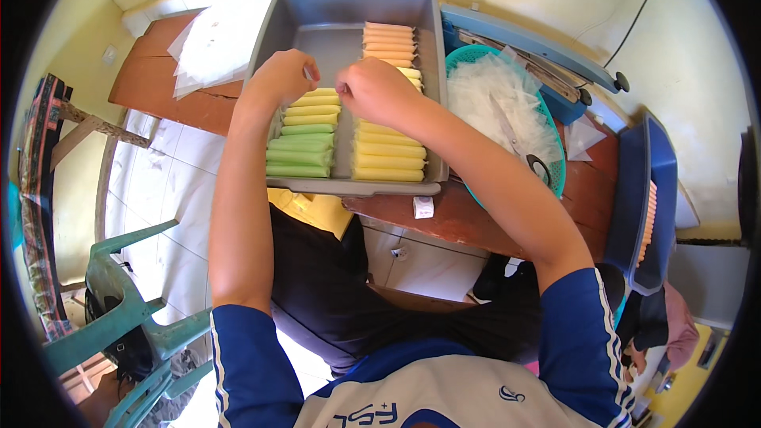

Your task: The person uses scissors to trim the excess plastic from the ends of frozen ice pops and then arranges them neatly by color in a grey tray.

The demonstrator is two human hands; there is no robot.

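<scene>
A grey tray (353, 185) holds rows of slim filled plastic tubes: yellow over green tubes (300, 157) on the left, orange (387, 41) at the back right, yellow tubes (388, 162) at the front right. My left hand (281, 75) is curled above the left row's upper end. Beside it, over the middle of the tray, my right hand (372, 91) is closed in a pinch, covering part of the right row. I cannot make out what, if anything, is between the fingers of either hand.
White plastic sheets (214, 40) lie left; a teal basket (559, 174) with clear bags and scissors (515, 135) sits right, before a blue sealer (523, 36). Also around are a blue bin (658, 158), green chair (119, 301) and another person (678, 321) at lower right.
</scene>
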